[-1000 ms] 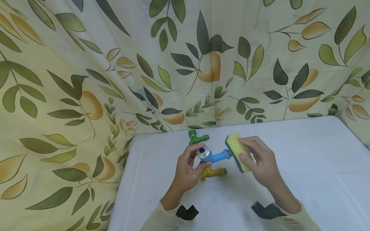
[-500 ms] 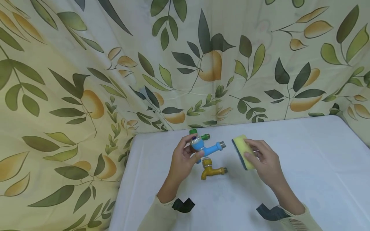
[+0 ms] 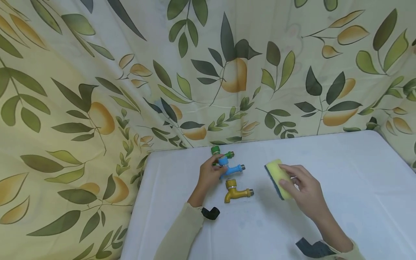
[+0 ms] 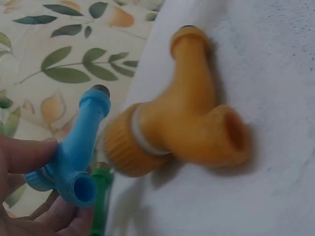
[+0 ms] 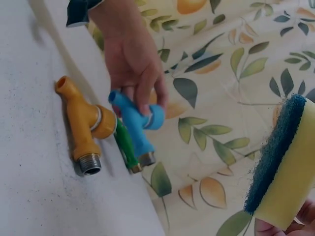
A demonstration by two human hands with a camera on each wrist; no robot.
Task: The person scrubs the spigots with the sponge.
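Head view: Left hand [image 3: 209,175] is closed in a pinch, thumb and fingers curled on the blue tap [image 3: 233,169] at its handle and body. The blue tap's threaded end points right. Whether its underside touches the tabletop [image 3: 260,231] cannot be told. Green tap [image 3: 216,149] is just beyond it, near the far edge, partly covered by the left hand and the blue tap. Yellow tap [image 3: 236,194] lies on the tabletop on the near side of the blue one, threaded end right, handle toward the far edge. Right hand [image 3: 307,189], well apart on the right, has thumb and fingers bent round the sponge [image 3: 279,180]. Sponge is tilted above the tabletop, dark scrub layer facing the taps. Each wrist carries a black band [image 3: 211,213]. Leaf-patterned cloth [image 3: 276,72] hangs behind the tabletop.

Left wrist view: Thumb presses the blue tap's body from one side; other fingers are bent beneath. Spout mouth faces the camera. Yellow tap fills the middle, slightly blurred. A strip of the green tap shows behind the blue.

Right wrist view: Blue tap in the left hand's grip, partly overlapping the green tap; yellow tap near both. Sponge at right, apart from all three taps; only the right hand's fingertips [image 5: 295,227] show, at its lower end.
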